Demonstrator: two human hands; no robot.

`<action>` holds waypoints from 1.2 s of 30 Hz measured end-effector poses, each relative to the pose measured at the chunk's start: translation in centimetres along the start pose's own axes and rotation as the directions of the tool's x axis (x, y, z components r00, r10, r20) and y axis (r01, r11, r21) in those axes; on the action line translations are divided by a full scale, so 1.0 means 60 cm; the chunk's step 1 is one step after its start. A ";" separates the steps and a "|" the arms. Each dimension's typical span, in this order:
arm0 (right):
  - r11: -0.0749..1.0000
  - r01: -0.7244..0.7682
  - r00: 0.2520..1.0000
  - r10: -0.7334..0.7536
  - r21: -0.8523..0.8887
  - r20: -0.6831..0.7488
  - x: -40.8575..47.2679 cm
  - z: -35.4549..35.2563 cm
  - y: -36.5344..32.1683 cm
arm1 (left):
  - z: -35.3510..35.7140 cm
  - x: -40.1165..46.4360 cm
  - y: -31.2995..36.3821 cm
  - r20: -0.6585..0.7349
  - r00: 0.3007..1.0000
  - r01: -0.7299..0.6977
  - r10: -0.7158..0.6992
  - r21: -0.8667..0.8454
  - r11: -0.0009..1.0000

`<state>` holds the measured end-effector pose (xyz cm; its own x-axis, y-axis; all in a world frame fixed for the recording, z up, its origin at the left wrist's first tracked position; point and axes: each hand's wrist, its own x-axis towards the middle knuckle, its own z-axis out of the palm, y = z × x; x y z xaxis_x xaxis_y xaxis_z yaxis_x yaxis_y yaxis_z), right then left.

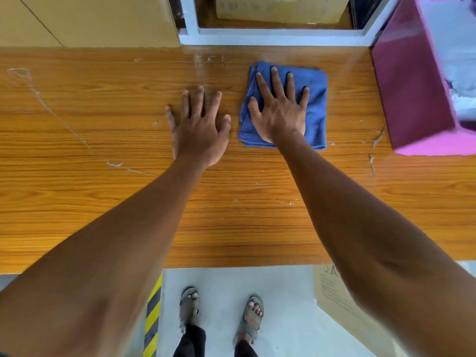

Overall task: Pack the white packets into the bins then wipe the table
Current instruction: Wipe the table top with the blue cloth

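Note:
A folded blue cloth (pixel 315 109) lies on the wooden table (pixel 103 191), right of centre. My right hand (pixel 279 109) lies flat on the cloth with its fingers straight and spread. My left hand (pixel 199 127) rests flat on the bare wood just left of the cloth, fingers spread, holding nothing. A pink bin (pixel 412 94) stands at the right end of the table, and white packets (pixel 461 96) show inside it.
Cardboard boxes (pixel 90 19) stand behind the table at the left. A white frame (pixel 270 36) with another box behind it runs along the back. Pale scuff marks streak the tabletop. Below the table edge are my sandalled feet, a yellow-black floor stripe (pixel 153 315) and a flat cardboard box (pixel 334 300).

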<state>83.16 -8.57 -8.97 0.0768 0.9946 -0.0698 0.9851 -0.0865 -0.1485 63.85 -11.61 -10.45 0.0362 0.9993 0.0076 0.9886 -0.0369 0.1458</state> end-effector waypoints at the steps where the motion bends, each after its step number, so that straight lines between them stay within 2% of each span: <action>1: 1.000 0.011 1.000 -0.011 0.003 -0.005 -0.011 0.003 0.001 | 0.000 0.000 0.001 0.001 1.000 -0.003 0.003 -0.004 1.000; 7: 0.995 0.099 0.995 -0.098 0.006 -0.023 -0.189 0.016 -0.001 | -0.010 -0.003 0.004 -0.001 1.000 -0.018 0.018 0.009 1.000; 9: 0.995 0.101 0.995 -0.101 0.007 0.002 -0.198 0.016 0.000 | -0.008 -0.005 0.004 0.003 1.000 -0.006 0.006 0.001 1.000; 18: 0.998 0.060 0.998 -0.060 -0.016 0.027 0.037 0.000 -0.011 | 0.001 -0.002 0.002 0.001 1.000 -0.009 0.009 0.006 1.000; 23: 0.990 0.141 0.990 -0.140 0.008 -0.031 -0.096 0.010 -0.004 | -0.002 -0.002 0.000 -0.013 1.000 -0.017 0.017 0.010 1.000; 27: 0.988 0.151 0.988 -0.151 0.005 0.007 -0.166 0.012 0.000 | -0.002 -0.002 0.006 -0.012 1.000 -0.013 0.013 0.003 1.000; 36: 0.982 0.187 0.982 -0.186 -0.014 0.040 0.113 -0.011 -0.033 | 0.005 0.000 0.003 -0.022 1.000 -0.012 0.012 -0.030 0.999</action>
<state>81.82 -1.64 -8.50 -0.1138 0.9903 -0.0802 0.9842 0.1014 -0.1451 64.05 -11.60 -10.71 0.0444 0.9985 0.0311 0.9833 -0.0491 0.1751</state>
